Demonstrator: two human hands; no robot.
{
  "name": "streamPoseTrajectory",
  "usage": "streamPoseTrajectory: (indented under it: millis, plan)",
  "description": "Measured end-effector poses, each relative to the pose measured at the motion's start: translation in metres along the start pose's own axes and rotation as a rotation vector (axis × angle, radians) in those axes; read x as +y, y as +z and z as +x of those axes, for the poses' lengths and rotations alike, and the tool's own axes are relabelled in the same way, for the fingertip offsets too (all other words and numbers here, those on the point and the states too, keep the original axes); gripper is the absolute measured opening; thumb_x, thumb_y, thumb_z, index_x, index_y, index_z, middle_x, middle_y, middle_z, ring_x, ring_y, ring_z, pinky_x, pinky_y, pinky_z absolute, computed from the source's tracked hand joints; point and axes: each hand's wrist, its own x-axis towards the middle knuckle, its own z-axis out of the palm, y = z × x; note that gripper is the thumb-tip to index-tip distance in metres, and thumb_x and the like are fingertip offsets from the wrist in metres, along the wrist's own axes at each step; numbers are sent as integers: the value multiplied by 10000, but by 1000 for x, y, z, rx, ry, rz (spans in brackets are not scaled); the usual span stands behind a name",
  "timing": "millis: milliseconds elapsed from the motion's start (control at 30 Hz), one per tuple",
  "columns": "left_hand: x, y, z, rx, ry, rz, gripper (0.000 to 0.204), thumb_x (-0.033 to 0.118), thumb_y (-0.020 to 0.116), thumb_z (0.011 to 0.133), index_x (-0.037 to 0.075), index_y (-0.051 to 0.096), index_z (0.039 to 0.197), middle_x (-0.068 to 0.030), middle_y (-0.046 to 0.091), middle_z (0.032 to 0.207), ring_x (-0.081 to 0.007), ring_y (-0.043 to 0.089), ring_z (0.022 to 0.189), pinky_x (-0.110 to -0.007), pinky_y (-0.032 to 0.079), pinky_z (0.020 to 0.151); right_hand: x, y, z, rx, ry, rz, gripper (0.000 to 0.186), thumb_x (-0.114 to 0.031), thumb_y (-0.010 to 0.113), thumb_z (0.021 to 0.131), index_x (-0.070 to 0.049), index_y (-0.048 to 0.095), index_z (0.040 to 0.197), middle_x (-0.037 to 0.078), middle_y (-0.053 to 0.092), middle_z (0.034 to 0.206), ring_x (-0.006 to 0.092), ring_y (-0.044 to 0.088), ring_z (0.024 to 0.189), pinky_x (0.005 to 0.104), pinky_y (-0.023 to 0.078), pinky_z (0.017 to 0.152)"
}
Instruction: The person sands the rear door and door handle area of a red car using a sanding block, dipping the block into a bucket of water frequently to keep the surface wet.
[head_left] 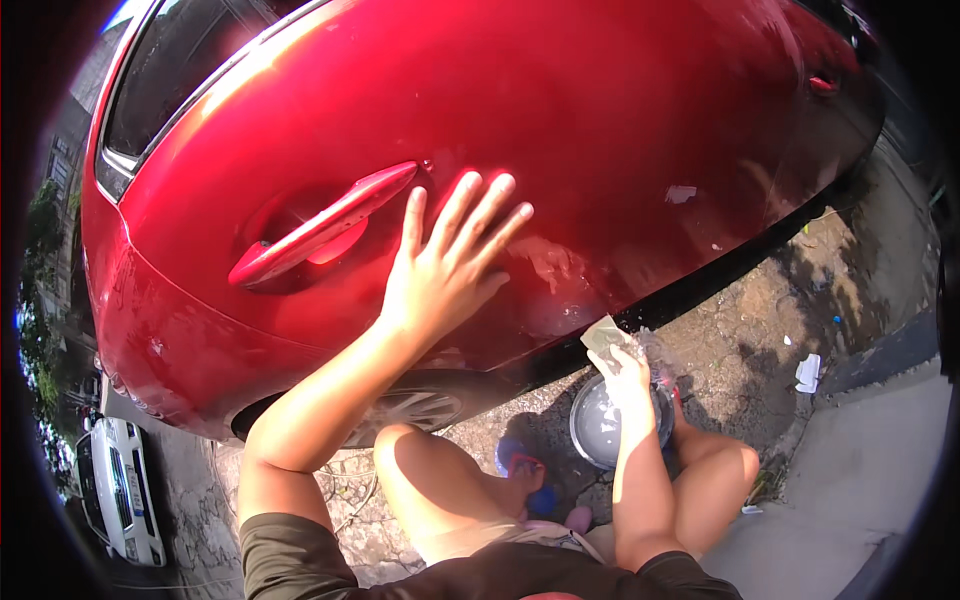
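A glossy red car door (640, 120) fills the upper view, with its red handle (320, 225) at left. My left hand (445, 260) is open with fingers spread over the door, just right of the handle; it appears to rest on the paint. My right hand (622, 375) grips a thin, pale grey-green pad (602, 334) above a round bucket (590, 435) of greyish liquid. Clear splashes or something transparent show beside that hand, too blurred to tell.
The car's wheel (410, 408) is below the door. My bent knees flank blue objects (510, 460) on cracked pavement. A concrete ledge (850, 450) runs at right, with white scraps (808, 373) near it. A white car (115, 485) stands at left.
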Motion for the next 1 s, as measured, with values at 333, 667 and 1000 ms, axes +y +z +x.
streamPoseTrajectory:
  millis: [333,667,1000]
  plan:
    - [-34,-37,112,371,-205,-19,876,514,629,933,70,316,1621,-186,209,1706,-480,138,1564,-710,89,1220,-144,197,-69,-424,-355,-110,514,-2,415,1022,-3,442,1535,160,564,1478,325,580,1337,506,501,1121]
    - [90,106,24,-33,701,347,746,554,431,1030,191,252,1657,-43,175,1736,-245,147,1601,-525,113,1305,96,-155,8,817,-48,-1,290,-34,564,977,-139,679,1221,120,676,1208,291,682,1092,473,605,868]
    - [-10,60,-167,-273,404,108,796,437,686,922,264,356,1626,-84,232,1721,-284,190,1594,-575,151,1271,138,-190,12,670,6,361,355,46,435,1010,-94,655,1251,116,637,1295,295,635,1167,539,578,1019]
